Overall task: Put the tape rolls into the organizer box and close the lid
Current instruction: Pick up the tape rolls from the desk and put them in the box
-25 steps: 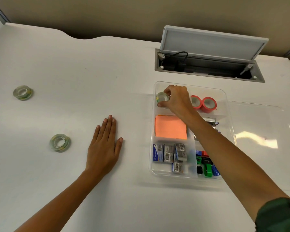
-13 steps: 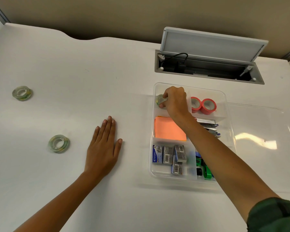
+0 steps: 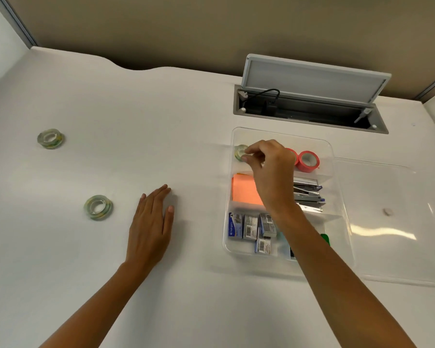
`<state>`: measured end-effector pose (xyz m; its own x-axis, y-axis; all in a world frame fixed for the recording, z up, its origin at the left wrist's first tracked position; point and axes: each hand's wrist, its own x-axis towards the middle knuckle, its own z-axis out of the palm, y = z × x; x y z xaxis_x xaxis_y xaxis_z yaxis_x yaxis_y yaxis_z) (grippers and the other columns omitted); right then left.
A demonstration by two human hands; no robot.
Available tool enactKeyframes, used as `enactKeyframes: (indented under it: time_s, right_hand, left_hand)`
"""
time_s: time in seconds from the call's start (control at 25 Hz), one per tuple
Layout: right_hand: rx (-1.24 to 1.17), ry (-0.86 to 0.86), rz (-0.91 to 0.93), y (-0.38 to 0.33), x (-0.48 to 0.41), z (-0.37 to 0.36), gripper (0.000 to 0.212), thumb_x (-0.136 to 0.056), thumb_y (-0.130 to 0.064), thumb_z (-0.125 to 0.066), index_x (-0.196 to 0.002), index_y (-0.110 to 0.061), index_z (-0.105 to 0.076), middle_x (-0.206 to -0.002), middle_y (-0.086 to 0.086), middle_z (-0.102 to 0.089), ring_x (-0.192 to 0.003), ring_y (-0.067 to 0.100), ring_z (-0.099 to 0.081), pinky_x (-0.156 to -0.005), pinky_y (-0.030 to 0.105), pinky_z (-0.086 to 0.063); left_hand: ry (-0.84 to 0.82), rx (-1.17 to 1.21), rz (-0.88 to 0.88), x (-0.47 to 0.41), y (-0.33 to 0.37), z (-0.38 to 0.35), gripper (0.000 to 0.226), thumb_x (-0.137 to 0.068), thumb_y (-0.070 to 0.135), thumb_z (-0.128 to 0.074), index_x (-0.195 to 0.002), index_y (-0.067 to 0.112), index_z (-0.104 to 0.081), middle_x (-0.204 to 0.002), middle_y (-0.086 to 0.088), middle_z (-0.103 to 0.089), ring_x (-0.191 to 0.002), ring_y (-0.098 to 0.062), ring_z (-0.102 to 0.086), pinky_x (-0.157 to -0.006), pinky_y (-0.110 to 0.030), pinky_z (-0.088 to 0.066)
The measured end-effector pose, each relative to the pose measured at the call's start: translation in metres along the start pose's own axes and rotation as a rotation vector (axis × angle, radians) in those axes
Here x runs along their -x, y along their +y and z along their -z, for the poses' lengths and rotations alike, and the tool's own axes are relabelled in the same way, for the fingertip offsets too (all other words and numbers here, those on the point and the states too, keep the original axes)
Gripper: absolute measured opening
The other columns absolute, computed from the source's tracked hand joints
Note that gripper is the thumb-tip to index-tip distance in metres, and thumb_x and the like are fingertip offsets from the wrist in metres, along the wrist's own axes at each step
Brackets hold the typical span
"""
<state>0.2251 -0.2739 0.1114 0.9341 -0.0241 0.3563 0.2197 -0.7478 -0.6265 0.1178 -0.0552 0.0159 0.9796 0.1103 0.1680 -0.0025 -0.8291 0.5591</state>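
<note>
Now our right hand [image 3: 270, 169] pinches loosely over a clear tape roll [image 3: 240, 152] in the organizer box [image 3: 337, 197], far-left corner. We should release it flat there; our left hand [image 3: 150, 222] lies spread on the desk [image 3: 161, 121], left of the box.

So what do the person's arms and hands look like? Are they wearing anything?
Both are bare: no gloves, rings or watch show on the left hand or the right hand. No sleeve shows on either forearm.
</note>
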Motion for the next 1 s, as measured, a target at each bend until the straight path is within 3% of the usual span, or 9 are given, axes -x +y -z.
enactKeyframes:
  time_s: [0.16,0.4,0.56,0.68,0.8,1.0]
  right_hand:
    - [-0.098,-0.042,0.062,-0.029,0.035,0.0,0.013,-0.076,-0.009,-0.076,-0.087,-0.007,-0.07,-0.086,0.006,-0.071,-0.071,0.012,-0.062,-0.067,0.009,-0.045]
    - [-0.181,-0.243,0.151,-0.091,0.077,-0.048,0.018,-0.078,-0.011,-0.074,-0.095,-0.011,-0.067,-0.093,0.005,-0.068,-0.075,0.016,-0.061,-0.072,0.027,-0.052]
    - [-0.159,-0.348,0.181,-0.126,0.096,-0.1,0.029,-0.081,-0.012,-0.071,-0.109,-0.012,-0.065,-0.105,0.003,-0.065,-0.092,0.019,-0.062,-0.082,0.032,-0.054]
    - [-0.126,-0.398,0.124,-0.151,0.106,-0.14,0.041,-0.08,-0.015,-0.072,-0.119,-0.014,-0.06,-0.114,0.002,-0.06,-0.105,0.019,-0.056,-0.089,0.023,-0.047]
    - [-0.091,-0.473,0.048,-0.167,0.111,-0.168,0.053,-0.076,-0.02,-0.075,-0.125,-0.016,-0.055,-0.121,0.001,-0.055,-0.114,0.016,-0.048,-0.086,0.014,-0.032]
    - [-0.043,-0.55,-0.015,-0.181,0.119,-0.202,0.076,-0.067,-0.023,-0.082,-0.133,-0.012,-0.047,-0.132,0.005,-0.046,-0.119,0.021,-0.041,-0.091,0.018,-0.035]
  left_hand:
    - [0.126,0.054,0.021,0.018,0.004,0.024,0.036,-0.098,0.027,-0.033,-0.127,0.017,-0.051,-0.134,0.001,-0.054,-0.125,-0.013,-0.045,-0.11,-0.037,-0.033]
    - [0.239,-0.119,0.138,0.044,-0.061,0.081,0.039,-0.094,0.021,-0.046,-0.131,0.008,-0.048,-0.132,-0.011,-0.055,-0.122,-0.03,-0.049,-0.105,-0.042,-0.038]
    - [0.071,-0.294,0.227,0.043,-0.126,0.11,0.055,-0.091,0.033,-0.042,-0.138,0.004,-0.041,-0.146,-0.016,-0.041,-0.132,-0.035,-0.04,-0.111,-0.049,-0.031]
    - [-0.082,-0.361,0.184,0.043,-0.158,0.118,0.065,-0.092,0.046,-0.027,-0.147,0.011,-0.028,-0.157,-0.013,-0.023,-0.143,-0.03,-0.024,-0.116,-0.048,-0.02]
    - [-0.127,-0.362,0.11,0.049,-0.17,0.116,0.068,-0.093,0.05,-0.018,-0.151,0.016,-0.016,-0.16,-0.003,-0.012,-0.148,-0.021,-0.01,-0.12,-0.043,-0.008]
    - [-0.118,-0.362,0.08,0.049,-0.178,0.115,0.067,-0.095,0.046,-0.018,-0.151,0.012,-0.014,-0.16,-0.004,-0.009,-0.148,-0.02,-0.006,-0.119,-0.04,-0.002]
